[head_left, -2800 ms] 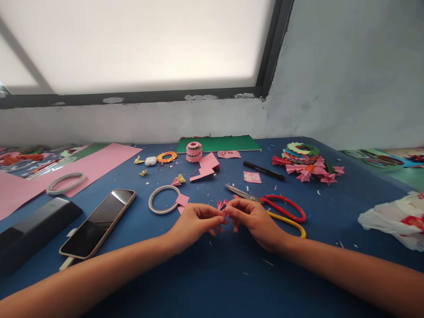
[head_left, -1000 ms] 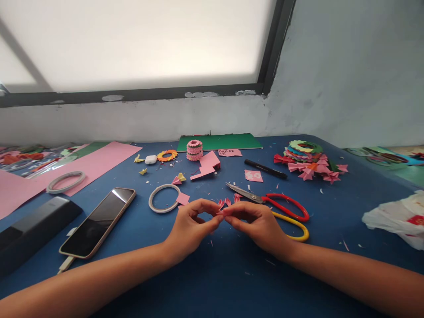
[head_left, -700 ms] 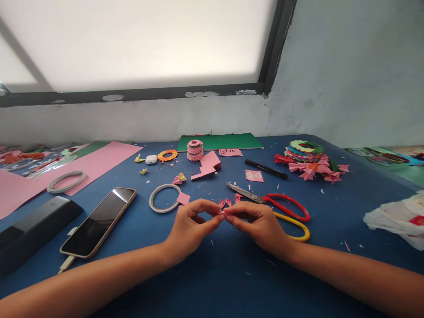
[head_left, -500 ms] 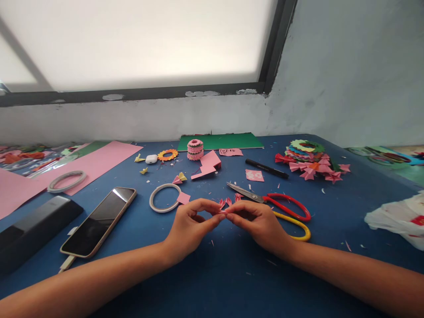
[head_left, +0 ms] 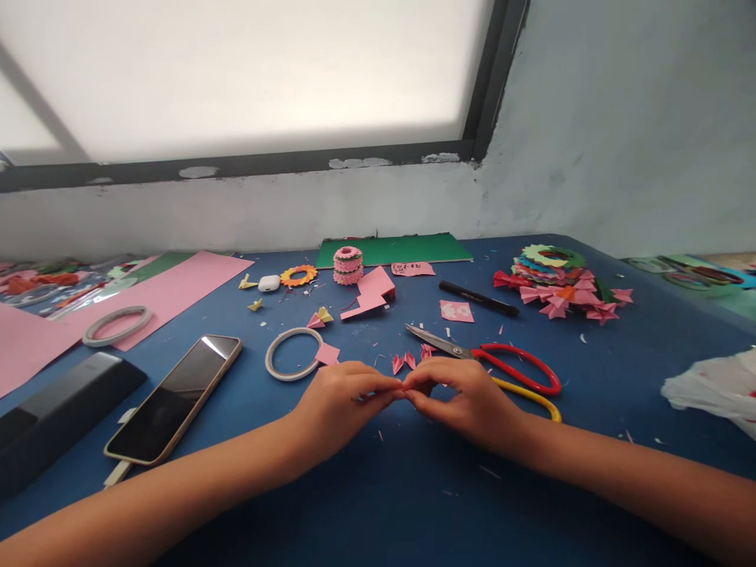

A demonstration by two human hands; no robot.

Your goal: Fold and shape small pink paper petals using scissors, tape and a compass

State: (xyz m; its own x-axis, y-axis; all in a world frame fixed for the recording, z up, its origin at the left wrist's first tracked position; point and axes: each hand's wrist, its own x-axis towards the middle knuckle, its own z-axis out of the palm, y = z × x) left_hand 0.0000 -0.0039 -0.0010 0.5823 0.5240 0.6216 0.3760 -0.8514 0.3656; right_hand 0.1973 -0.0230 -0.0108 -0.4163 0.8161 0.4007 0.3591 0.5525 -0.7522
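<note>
My left hand [head_left: 346, 398] and my right hand [head_left: 472, 398] meet fingertip to fingertip, both pinching a small pink paper piece [head_left: 402, 387]. The fingers hide nearly all of it, so its folds cannot be made out. Just beyond the fingertips lie several small folded pink paper petals [head_left: 409, 361]. Scissors [head_left: 466, 352] with one red and one yellow handle rest behind my right hand, blades pointing left. A pink paper square [head_left: 327, 353] overlaps a white tape roll [head_left: 268, 362] by my left hand.
A phone [head_left: 177, 402] with a cable and a dark box [head_left: 71, 409] lie left, near pink sheets [head_left: 171, 295]. Further back are a pink ring stack [head_left: 348, 266], a green board [head_left: 407, 250], a black pen [head_left: 478, 299] and paper flowers [head_left: 570, 295]. A white plastic bag [head_left: 714, 390] sits right.
My fingers have closed further over the pink paper, so less of it shows. Both hands have shifted slightly, and the view has moved a little.
</note>
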